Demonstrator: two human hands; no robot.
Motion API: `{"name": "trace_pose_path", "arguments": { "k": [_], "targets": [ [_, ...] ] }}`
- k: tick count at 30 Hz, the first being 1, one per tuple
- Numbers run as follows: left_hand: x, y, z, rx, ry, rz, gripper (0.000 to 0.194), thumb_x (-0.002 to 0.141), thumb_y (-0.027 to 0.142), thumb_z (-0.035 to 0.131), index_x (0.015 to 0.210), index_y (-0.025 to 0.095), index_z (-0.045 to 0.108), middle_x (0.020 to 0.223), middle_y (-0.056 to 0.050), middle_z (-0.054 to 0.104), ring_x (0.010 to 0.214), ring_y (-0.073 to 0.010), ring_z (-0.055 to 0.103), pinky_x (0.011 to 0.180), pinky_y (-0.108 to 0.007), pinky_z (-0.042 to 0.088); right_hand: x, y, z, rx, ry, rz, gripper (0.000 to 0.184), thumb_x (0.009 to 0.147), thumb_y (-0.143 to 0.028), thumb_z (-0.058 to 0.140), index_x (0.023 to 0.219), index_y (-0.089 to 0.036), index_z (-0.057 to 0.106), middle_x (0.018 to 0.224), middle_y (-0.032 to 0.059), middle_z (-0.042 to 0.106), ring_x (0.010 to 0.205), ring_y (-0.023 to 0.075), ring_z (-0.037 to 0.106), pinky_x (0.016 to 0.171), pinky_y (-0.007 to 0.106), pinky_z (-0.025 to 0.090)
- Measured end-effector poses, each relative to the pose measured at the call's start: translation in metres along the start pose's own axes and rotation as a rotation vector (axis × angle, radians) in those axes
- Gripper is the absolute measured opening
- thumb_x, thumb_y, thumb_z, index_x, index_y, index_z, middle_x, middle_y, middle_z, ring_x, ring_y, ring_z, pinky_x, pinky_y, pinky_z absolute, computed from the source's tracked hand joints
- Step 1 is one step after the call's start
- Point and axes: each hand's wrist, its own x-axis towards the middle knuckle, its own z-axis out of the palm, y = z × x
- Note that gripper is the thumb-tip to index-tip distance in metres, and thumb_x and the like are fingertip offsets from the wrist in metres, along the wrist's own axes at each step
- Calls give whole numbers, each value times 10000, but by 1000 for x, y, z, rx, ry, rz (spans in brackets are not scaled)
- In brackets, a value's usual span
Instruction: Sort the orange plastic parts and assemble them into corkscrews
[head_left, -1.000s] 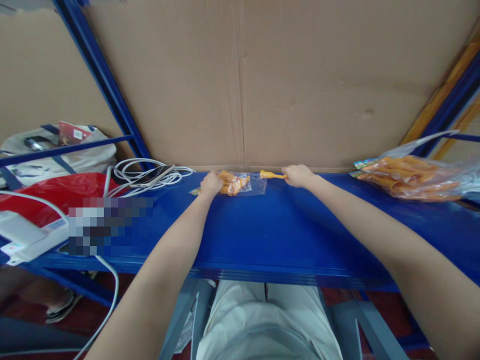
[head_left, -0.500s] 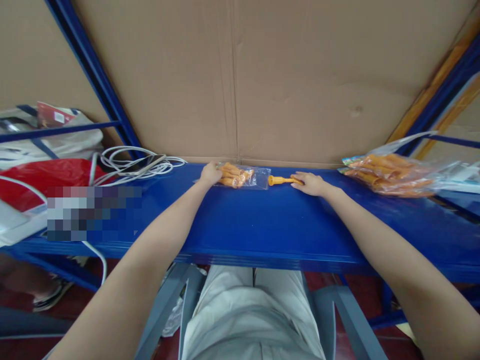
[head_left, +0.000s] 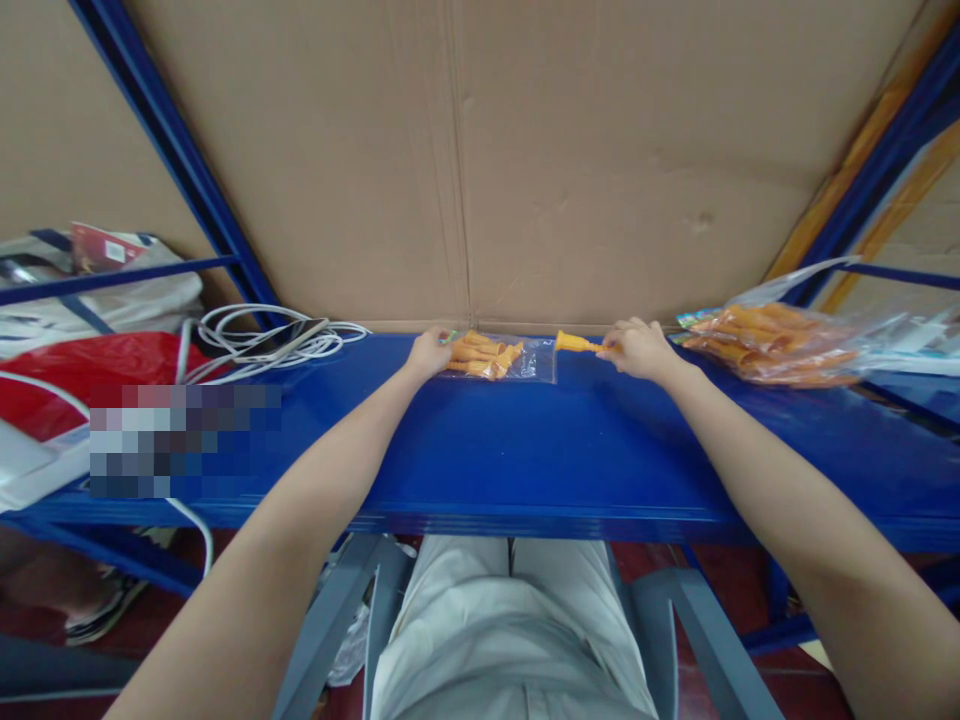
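My left hand is closed on the left end of a clear plastic bag lying on the blue table. Inside the bag are several orange plastic pieces shaped like small horns. To the right, my right hand pinches the narrow end of a single orange horn-shaped piece. Its flared end points left, just past the bag's right edge, and the piece appears slightly raised off the table.
A larger clear bag of orange pieces lies at the right. Coiled white cable, a red bag and a pale cloth bag are at the left. A cardboard wall stands behind the blue table.
My right hand has moved up and slightly right with the single orange piece, which lay along the table before. The left hand stays at the bag. The view has shifted slightly.
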Motion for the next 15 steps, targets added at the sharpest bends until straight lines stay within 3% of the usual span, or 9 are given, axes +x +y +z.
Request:
{"name": "trace_pose_path", "arguments": {
  "k": [4, 10, 15],
  "targets": [
    [-1, 1, 5, -49, -28, 32, 354, 856, 110, 606, 1202, 140, 675, 1241, -100, 727, 1117, -206, 685, 938, -248, 512, 2, -7, -1, 48, -48, -86, 208, 913, -318, 576, 953, -233, 761, 1036, 104, 727, 1048, 291, 595, 881, 419, 436],
    [-8, 9, 13, -152, -150, 64, 353, 876, 144, 632, 1228, 163, 653, 1092, -80, 763, 882, -183, 741, 797, -254, 580, 3, -21, -2, 100, -64, -136, 208, 913, -299, 588, 973, -197, 759, 1059, 118, 734, 1074, 286, 618, 881, 390, 441],
    [-10, 11, 21, -196, -195, 204, 299, 866, 111, 563, 1139, 180, 663, 1116, -50, 753, 998, -173, 726, 858, -258, 581, 8, -12, 6, 253, -10, -164, 192, 897, -336, 610, 926, -221, 761, 1000, 85, 742, 1004, 246, 640, 871, 361, 458]
  ]
}}
